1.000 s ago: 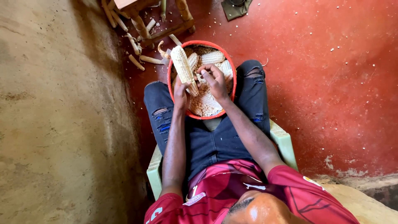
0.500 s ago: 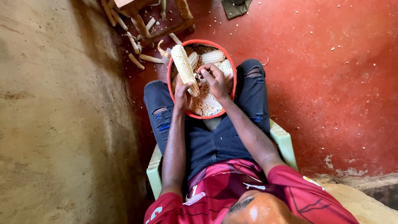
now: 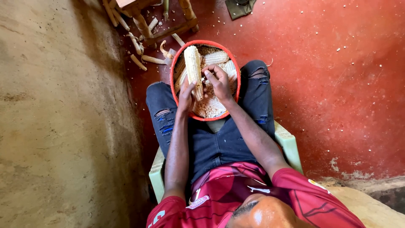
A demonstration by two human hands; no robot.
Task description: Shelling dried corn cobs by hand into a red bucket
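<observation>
I sit on a pale green chair (image 3: 291,141) with a red-rimmed round basin (image 3: 177,63) on my knees. Loose pale maize kernels (image 3: 209,107) and whole cobs (image 3: 217,57) fill it. My left hand (image 3: 185,95) grips the lower end of a long pale maize cob (image 3: 193,63), which stands slanted over the basin. My right hand (image 3: 217,82) is against the cob's right side, thumb and fingers pressing on the kernels.
Bare stripped cobs (image 3: 143,59) lie on the red floor beside wooden stool legs (image 3: 185,12) beyond the basin. A rough tan wall (image 3: 55,118) runs along my left. Scattered kernels dot the floor at right. A dark cloth (image 3: 240,6) lies at the top.
The cob has tilted a little more upright over the basin. My right hand's fingers have shifted slightly along its side. Both arms stay in place.
</observation>
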